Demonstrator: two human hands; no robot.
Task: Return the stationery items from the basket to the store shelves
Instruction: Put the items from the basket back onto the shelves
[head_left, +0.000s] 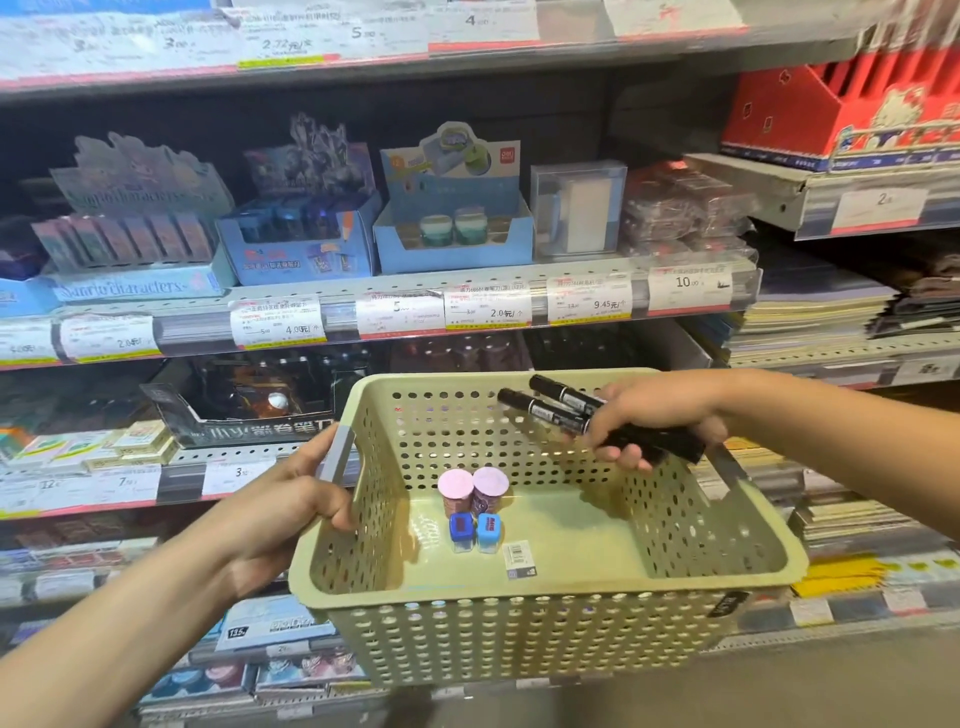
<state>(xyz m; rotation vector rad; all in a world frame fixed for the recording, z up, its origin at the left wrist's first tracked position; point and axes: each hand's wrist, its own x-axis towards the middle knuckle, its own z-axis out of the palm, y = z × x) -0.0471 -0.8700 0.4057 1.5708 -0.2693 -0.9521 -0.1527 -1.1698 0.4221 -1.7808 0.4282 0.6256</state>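
A pale green perforated basket (545, 623) hangs in front of the shelves. My left hand (291, 504) grips its grey left handle. Above the basket's far right corner, my right hand (649, 415) is shut on a few black markers (556, 402), their caps pointing up and left. On the basket floor stand two pink-topped round items (472, 488) and two small blue sharpeners (477, 531), close together. A barcode sticker (519, 558) lies beside them.
Store shelves (415, 306) with price tags run across the view. Display boxes of sharpeners and erasers sit on the middle shelf, among them a blue box (452, 239). Stacked notebooks (810, 317) fill the right shelves. A red display box (841, 114) stands at the upper right.
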